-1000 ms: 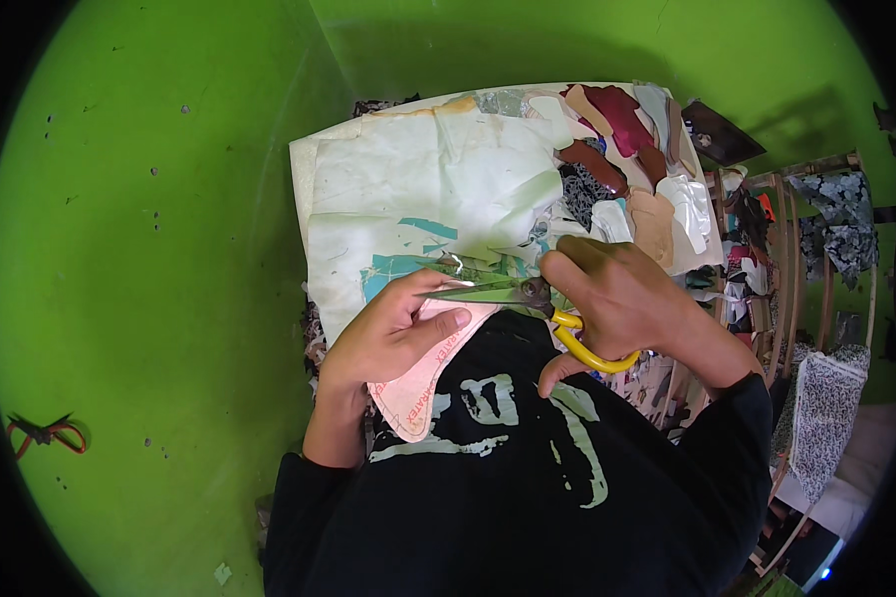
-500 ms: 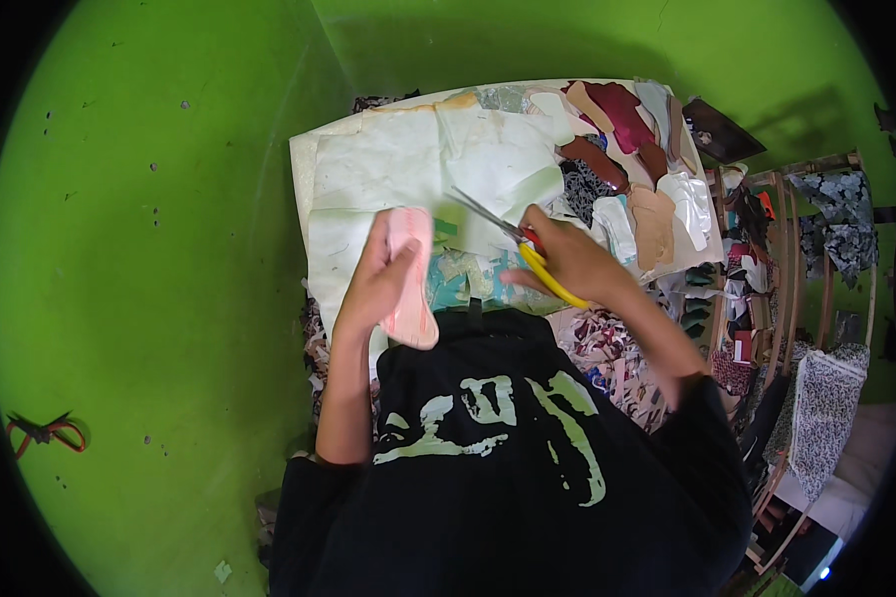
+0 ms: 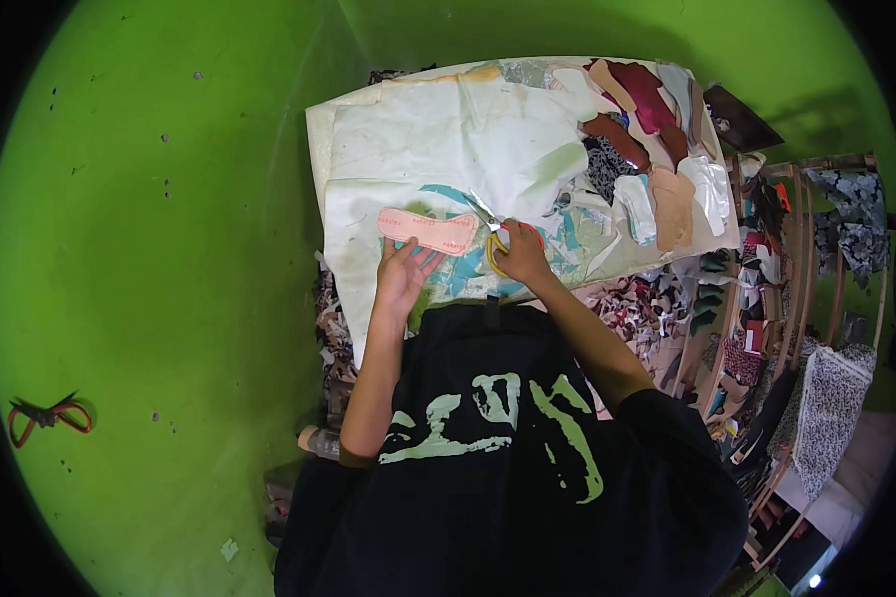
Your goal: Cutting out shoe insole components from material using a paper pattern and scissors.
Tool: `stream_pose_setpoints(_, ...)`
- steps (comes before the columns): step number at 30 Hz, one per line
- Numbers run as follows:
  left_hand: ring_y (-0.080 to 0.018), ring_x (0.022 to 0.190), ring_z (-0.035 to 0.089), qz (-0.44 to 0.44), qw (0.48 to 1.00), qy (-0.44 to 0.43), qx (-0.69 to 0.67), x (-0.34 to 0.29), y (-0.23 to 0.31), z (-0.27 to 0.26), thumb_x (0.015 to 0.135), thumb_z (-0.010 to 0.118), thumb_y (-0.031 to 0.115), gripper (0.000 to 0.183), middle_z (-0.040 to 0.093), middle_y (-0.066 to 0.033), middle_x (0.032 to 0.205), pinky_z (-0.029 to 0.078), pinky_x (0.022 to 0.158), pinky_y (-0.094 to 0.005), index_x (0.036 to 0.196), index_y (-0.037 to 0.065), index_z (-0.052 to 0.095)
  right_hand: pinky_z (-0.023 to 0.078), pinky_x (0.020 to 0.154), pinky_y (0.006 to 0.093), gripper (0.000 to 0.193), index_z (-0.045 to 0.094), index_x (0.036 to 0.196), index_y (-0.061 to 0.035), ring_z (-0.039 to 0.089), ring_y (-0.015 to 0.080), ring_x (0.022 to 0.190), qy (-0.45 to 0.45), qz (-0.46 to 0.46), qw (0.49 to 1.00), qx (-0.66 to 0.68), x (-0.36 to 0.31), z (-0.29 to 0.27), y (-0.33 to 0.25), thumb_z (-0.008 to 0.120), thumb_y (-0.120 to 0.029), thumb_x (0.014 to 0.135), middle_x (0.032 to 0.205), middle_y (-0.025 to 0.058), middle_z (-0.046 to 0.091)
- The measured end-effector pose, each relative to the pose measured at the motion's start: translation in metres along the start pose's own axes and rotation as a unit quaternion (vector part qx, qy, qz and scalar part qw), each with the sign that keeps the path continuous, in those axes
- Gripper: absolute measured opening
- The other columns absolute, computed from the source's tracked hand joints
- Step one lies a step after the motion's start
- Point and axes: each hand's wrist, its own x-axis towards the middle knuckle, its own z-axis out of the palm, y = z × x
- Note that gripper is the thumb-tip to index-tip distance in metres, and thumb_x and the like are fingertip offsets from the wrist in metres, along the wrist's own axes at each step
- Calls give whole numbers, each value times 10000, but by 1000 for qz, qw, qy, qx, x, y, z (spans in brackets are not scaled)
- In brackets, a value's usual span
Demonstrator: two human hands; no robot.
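Head view: the pink sole-shaped piece (image 3: 408, 225) lies crosswise over the table (image 3: 707, 235), printed face up. The left hand (image 3: 404, 281) has it by the lower edge, the thumb on the near side and the other fingers spread toward the underside — a light grip, barely bent. Whether the piece rests on the surface or sits just above it I cannot tell.

The right hand (image 3: 524, 255) has its grip wrapped around the yellow and red handles of the scissors (image 3: 483, 211), whose blades point up and left, just beside the piece's right end. How far the blades are parted is too small to tell.

The step in hand looks like placing or presenting the piece between cuts. Setting it down would call for easing the left fingers off; another cut — for turning its edge toward the blades.
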Motion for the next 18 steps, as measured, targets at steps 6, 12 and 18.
stream_pose_setpoints(6,-360,1298,489,-5,999,-2,-54,-2,-8,-29,1016,493,178,457,448,-154,1448,414,1088,-505,1435,98,333,478,751,334,326,652,960,1,619,194,821,-67,143,840,519,1,-37,-77,738,-299,864,865,101,665)
stream_pose_setpoints(12,-386,1371,396,-25,982,-26,-187,-19,9,-19,965,479,589,710,419,-178,1470,331,1129,-544,1473,113,336,477,656,236,225,636,953,6,595,94,688,-12,107,825,555,8,-23,-108,683,-214,935,782,38,666)
stream_pose_setpoints(18,-392,1398,354,16,986,3,-167,-25,33,-49,943,454,654,744,363,-178,1519,297,1141,-557,1482,152,343,511,660,246,271,608,1042,-20,620,108,702,-37,200,789,581,8,-31,-113,704,-239,916,852,73,683)
